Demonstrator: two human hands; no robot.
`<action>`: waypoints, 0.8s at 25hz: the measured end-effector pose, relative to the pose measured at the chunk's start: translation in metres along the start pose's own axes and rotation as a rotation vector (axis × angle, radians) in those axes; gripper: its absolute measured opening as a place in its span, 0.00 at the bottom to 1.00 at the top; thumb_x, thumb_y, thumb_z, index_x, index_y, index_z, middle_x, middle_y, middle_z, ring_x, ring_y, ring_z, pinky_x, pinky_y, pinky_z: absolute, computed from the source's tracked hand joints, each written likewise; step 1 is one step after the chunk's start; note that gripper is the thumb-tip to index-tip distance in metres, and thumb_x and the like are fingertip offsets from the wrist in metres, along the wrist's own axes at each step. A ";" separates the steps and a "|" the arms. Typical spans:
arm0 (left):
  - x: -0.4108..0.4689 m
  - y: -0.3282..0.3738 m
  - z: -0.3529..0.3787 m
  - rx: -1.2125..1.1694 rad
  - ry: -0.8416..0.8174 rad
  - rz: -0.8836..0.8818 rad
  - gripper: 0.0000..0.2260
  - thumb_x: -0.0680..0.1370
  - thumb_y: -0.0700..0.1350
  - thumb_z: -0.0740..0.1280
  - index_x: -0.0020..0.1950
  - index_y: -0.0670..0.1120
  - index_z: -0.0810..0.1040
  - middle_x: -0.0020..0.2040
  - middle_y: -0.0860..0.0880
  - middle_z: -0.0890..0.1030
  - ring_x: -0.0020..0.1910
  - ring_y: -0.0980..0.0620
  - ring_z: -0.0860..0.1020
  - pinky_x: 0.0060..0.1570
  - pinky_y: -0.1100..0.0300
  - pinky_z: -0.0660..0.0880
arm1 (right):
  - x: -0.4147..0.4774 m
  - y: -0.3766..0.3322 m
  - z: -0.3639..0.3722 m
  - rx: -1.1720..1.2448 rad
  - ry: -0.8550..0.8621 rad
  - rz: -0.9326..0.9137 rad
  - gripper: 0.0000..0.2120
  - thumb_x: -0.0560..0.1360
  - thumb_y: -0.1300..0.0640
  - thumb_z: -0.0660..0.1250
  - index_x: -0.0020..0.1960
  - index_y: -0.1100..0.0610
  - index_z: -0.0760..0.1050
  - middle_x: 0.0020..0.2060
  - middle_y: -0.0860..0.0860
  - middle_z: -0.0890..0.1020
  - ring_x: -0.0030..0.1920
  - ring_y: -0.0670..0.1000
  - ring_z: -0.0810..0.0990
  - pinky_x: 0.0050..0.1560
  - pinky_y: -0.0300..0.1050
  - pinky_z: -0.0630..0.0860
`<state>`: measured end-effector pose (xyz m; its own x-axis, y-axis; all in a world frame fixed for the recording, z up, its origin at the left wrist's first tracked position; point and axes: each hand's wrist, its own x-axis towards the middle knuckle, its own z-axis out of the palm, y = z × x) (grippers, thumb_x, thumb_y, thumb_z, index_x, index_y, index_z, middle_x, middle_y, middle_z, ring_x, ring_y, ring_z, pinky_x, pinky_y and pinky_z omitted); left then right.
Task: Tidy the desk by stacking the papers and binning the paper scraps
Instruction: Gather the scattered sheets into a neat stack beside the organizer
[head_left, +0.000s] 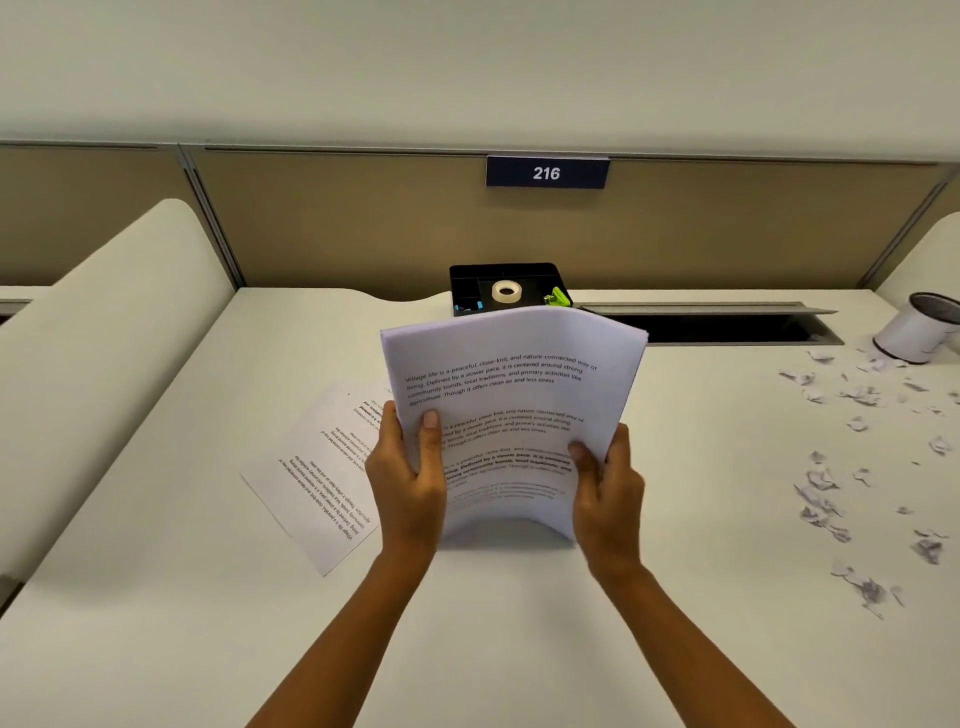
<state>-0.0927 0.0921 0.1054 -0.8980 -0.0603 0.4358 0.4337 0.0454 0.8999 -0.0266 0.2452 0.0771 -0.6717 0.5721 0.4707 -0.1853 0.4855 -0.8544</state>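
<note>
A stack of printed papers (511, 395) stands nearly upright over the middle of the desk, bowed outward. My left hand (408, 478) grips its left edge with the thumb across the front sheet. My right hand (608, 486) grips the right edge the same way. One more printed sheet (322, 467) lies flat on the desk to the left, partly hidden behind the stack. Several torn paper scraps (852, 467) are strewn over the right side of the desk. A white bin (917, 327) with a dark mesh rim stands tilted at the far right.
A black desk organiser (506, 278) holding a tape roll (506, 291) and a green clip sits against the partition behind the stack. An open cable slot (717, 327) runs along the back right. A curved white divider (104, 322) bounds the desk on the left.
</note>
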 end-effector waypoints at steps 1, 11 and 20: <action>0.002 -0.003 -0.002 0.004 -0.028 -0.013 0.06 0.79 0.52 0.57 0.53 0.60 0.71 0.46 0.61 0.79 0.46 0.59 0.80 0.38 0.67 0.79 | 0.005 0.002 -0.007 -0.033 0.024 -0.034 0.08 0.78 0.63 0.61 0.53 0.52 0.68 0.44 0.48 0.79 0.38 0.43 0.78 0.34 0.36 0.79; 0.050 -0.099 -0.070 0.942 -0.185 -0.355 0.18 0.78 0.46 0.65 0.66 0.42 0.72 0.68 0.40 0.71 0.66 0.39 0.69 0.66 0.46 0.64 | 0.026 0.009 -0.053 -0.205 0.165 -0.094 0.05 0.78 0.61 0.61 0.54 0.58 0.70 0.42 0.50 0.78 0.36 0.36 0.77 0.34 0.21 0.70; 0.098 -0.112 -0.108 1.302 -0.368 -0.641 0.43 0.63 0.64 0.74 0.66 0.39 0.63 0.64 0.37 0.69 0.65 0.36 0.66 0.63 0.43 0.62 | 0.020 0.028 -0.056 -0.213 0.191 0.142 0.05 0.78 0.62 0.62 0.53 0.55 0.69 0.43 0.48 0.79 0.38 0.39 0.77 0.33 0.29 0.72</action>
<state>-0.2218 -0.0264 0.0488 -0.9588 -0.1750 -0.2237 -0.2213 0.9541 0.2020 -0.0048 0.3072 0.0753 -0.5298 0.7476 0.4005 0.0686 0.5084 -0.8584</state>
